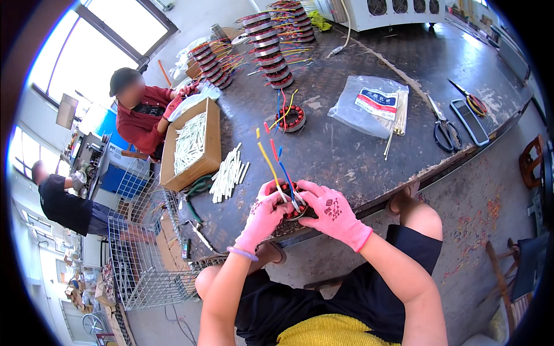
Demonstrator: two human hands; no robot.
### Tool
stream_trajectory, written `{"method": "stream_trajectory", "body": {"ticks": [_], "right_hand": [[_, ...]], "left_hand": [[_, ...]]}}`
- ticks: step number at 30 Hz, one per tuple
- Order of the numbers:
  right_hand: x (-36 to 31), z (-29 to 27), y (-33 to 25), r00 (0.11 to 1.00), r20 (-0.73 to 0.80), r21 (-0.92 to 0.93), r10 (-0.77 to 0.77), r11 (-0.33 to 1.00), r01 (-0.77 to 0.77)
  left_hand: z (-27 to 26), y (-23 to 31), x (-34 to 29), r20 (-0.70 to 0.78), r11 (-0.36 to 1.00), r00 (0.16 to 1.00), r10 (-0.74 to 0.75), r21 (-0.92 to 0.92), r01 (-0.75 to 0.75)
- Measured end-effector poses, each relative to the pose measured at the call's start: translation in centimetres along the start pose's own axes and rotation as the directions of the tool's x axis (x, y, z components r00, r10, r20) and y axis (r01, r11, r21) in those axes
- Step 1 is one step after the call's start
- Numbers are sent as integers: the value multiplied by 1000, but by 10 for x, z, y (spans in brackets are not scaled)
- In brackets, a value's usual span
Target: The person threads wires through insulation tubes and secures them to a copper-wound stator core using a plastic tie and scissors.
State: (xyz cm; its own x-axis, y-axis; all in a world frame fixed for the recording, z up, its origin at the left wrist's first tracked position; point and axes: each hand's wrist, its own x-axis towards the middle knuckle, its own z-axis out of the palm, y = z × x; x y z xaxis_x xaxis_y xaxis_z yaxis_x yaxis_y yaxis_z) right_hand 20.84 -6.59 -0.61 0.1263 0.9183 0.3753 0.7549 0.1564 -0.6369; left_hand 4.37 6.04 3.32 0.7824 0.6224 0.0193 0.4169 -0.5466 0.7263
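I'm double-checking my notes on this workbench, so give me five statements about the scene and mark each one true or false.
1. The left hand and the right hand are both on one coil ring. True.
2. Both hands are bare. False: they wear pink gloves.
3. Loose white sticks lie beside the cardboard box. True.
4. Every wire rising from the handled ring is green. False: there are a yellow wire, a red wire and a blue wire.
5. The black-handled scissors lie next to a phone. True.
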Motion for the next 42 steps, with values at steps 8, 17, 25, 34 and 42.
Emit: {"method": "stream_trajectory", "body": {"ticks": [8,17,25,34,42], "right_hand": [[2,-6,-2,1000,2,14,3,1000,-3],[8,-10,-4,1000,18,89,-21,996,20],[14,-18,14,994,112,142,12,990,-28],[-2,-31,-4,993,12,164,120,979,-120],[22,-26,-63,988,-86,101,130,987,-121]], "left_hand": [[6,7,11,-67,975,997,-41,216,55],[19,8,22,-171,878,984,-50,462,124],[32,3,-10,-88,668,918,-387,-713,213],[0,14,-21,-276,994,957,87,86,-66],[-31,39,3,-125,935,980,154,-304,-185]]}}
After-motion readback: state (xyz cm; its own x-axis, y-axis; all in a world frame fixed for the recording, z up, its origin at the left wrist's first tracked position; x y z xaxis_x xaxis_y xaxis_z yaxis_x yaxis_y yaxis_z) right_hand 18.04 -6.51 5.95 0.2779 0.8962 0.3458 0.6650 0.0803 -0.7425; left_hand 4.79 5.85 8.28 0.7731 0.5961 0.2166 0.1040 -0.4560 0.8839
